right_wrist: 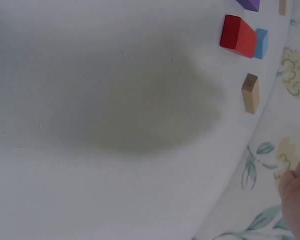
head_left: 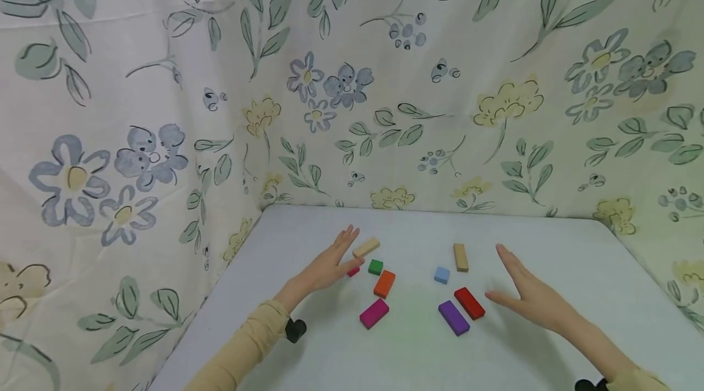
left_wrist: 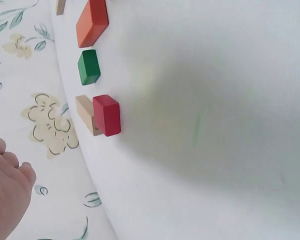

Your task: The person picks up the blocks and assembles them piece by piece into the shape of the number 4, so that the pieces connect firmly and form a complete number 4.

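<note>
My left hand (head_left: 324, 266), fingers straight, is held over the left group of blocks and holds nothing. It partly covers a small crimson block (head_left: 354, 271) in the head view. Around it lie a pale wooden block (head_left: 366, 247), a green block (head_left: 376, 267), an orange block (head_left: 384, 284) and a magenta block (head_left: 374, 314). My right hand (head_left: 536, 299), also empty with fingers extended, is to the right of the other group. Nearest to it is a red block (head_left: 470, 303), beside a purple block (head_left: 453, 318). Behind them are a light blue block (head_left: 442, 275) and another wooden block (head_left: 461, 258).
The blocks lie on a white table (head_left: 407, 354). A floral cloth (head_left: 385, 153) hangs along the table's back edge and left side. Dark wrist devices (head_left: 296, 330) are worn below both hands.
</note>
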